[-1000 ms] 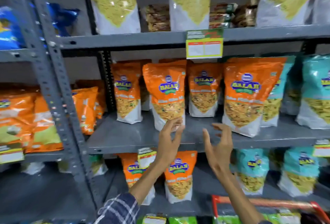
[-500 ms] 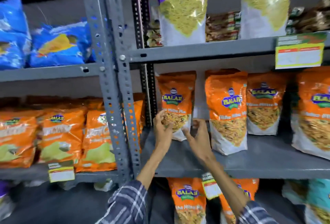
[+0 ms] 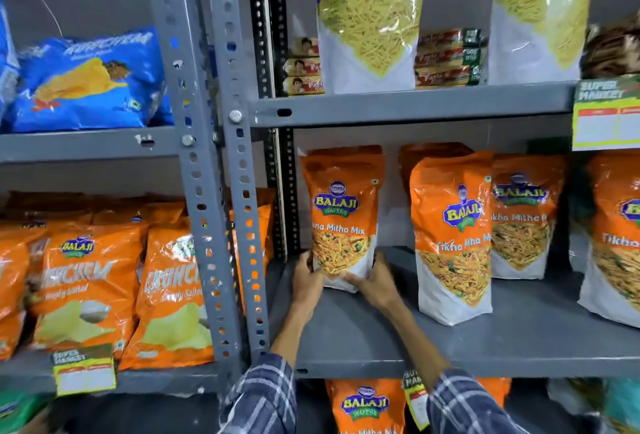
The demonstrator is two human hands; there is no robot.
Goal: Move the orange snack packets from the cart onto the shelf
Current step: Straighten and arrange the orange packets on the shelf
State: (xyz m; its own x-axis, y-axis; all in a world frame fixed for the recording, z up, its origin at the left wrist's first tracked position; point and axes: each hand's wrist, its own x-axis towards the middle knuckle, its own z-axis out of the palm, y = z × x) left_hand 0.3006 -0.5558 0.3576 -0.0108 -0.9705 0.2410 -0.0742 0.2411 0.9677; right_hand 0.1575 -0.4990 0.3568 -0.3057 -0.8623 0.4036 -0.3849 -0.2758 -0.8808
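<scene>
Grey metal racking fills the room, its middle shelf (image 3: 398,340) carrying orange snack pouches in a loose row. Both hands meet at the far left of that shelf: the left hand (image 3: 306,281) and the right hand (image 3: 375,283) each wrap the white bottom of one orange snack packet (image 3: 343,215), a grasping grip from either side, and the packet stands upright with its base touching the shelf. Just to its right stands a second orange pouch (image 3: 452,236), nearer the shelf's edge. Purple-topped bags (image 3: 369,18) stand on the shelf above, and plaid sleeves (image 3: 263,395) cover both forearms.
</scene>
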